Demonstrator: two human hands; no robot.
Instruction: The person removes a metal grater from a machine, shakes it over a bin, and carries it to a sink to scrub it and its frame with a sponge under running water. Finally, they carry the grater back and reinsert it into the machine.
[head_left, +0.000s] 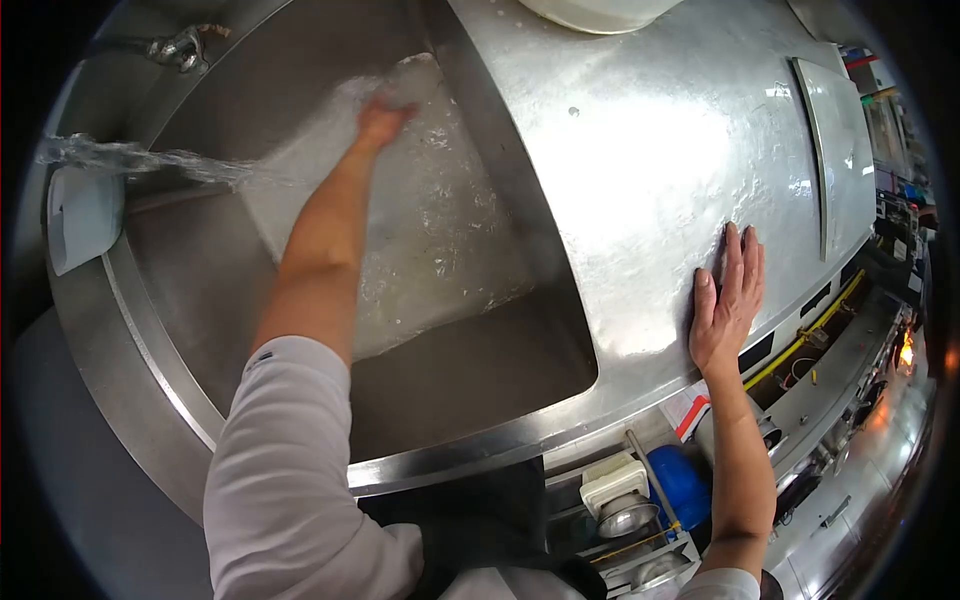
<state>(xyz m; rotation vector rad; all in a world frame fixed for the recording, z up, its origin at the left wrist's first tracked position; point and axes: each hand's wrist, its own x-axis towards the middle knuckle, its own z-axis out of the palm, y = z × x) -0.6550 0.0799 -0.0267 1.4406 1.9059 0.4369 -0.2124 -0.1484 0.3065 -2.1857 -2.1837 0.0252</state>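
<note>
Inside a deep metal sink, my left hand reaches over a large pale, flat board covered with running water. The hand is blurred, and whether it holds anything is unclear. A stream of water pours in from the left. My right hand lies flat on the wet metal counter to the right of the sink, fingers stretched out and nothing in it.
A metal tap is at the upper left, above a whitish container. A white round vessel stands at the top. A flat panel lies at the right. Below are a blue container and metal bowls. Flames show far right.
</note>
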